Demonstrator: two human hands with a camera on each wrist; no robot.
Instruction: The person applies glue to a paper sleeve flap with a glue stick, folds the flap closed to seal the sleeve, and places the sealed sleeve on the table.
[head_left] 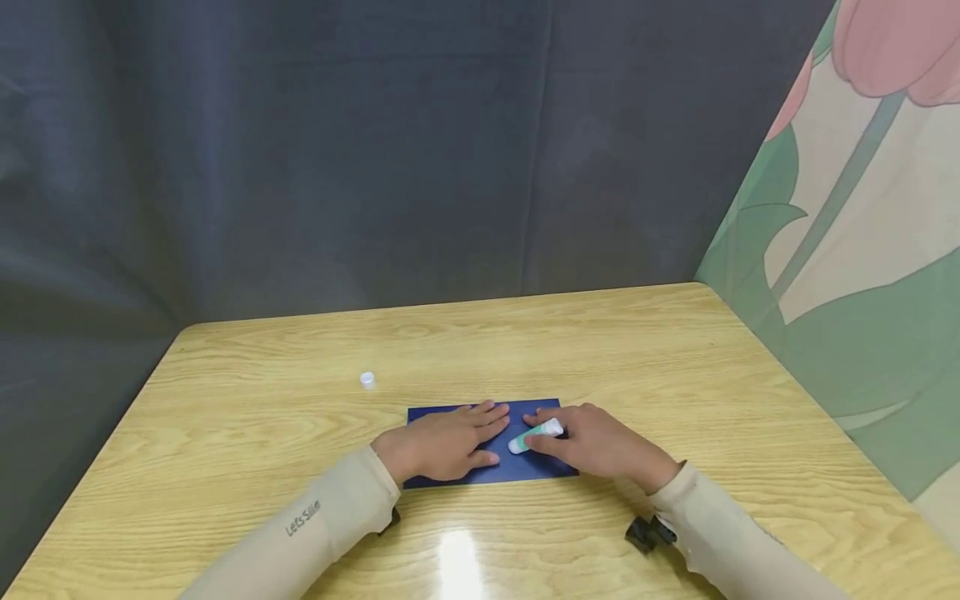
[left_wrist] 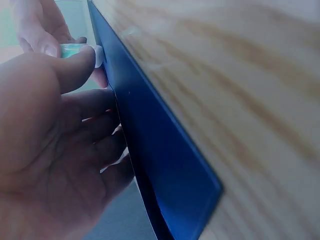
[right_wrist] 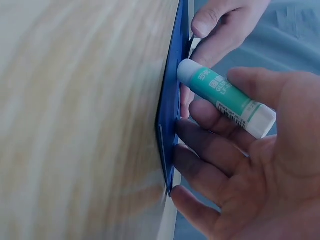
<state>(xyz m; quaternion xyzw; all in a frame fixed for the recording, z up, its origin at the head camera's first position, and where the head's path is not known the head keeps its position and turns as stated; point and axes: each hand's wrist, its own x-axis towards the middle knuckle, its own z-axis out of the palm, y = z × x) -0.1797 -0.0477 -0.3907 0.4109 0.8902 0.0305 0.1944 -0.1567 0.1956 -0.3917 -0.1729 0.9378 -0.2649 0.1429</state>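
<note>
A dark blue sheet of paper (head_left: 532, 472), folded into a strip, lies flat on the table in the head view. My left hand (head_left: 448, 442) rests on its left part, fingers straight and spread. Over the right part, my right hand (head_left: 600, 442) pinches a green and white glue stick (head_left: 536, 436) between thumb and index finger. The glue stick (right_wrist: 227, 100) is tilted in the right wrist view, its white end against the blue paper (right_wrist: 172, 90). The other right fingertips touch the paper's edge. In the left wrist view, the blue paper (left_wrist: 160, 155) shows a slightly raised layer.
A small white cap (head_left: 367, 380) stands on the wooden table (head_left: 270, 400), beyond the paper and to its left. Dark cloth (head_left: 360, 167) hangs along the table's far edge. On the right is a curtain (head_left: 847, 333) with a tulip print.
</note>
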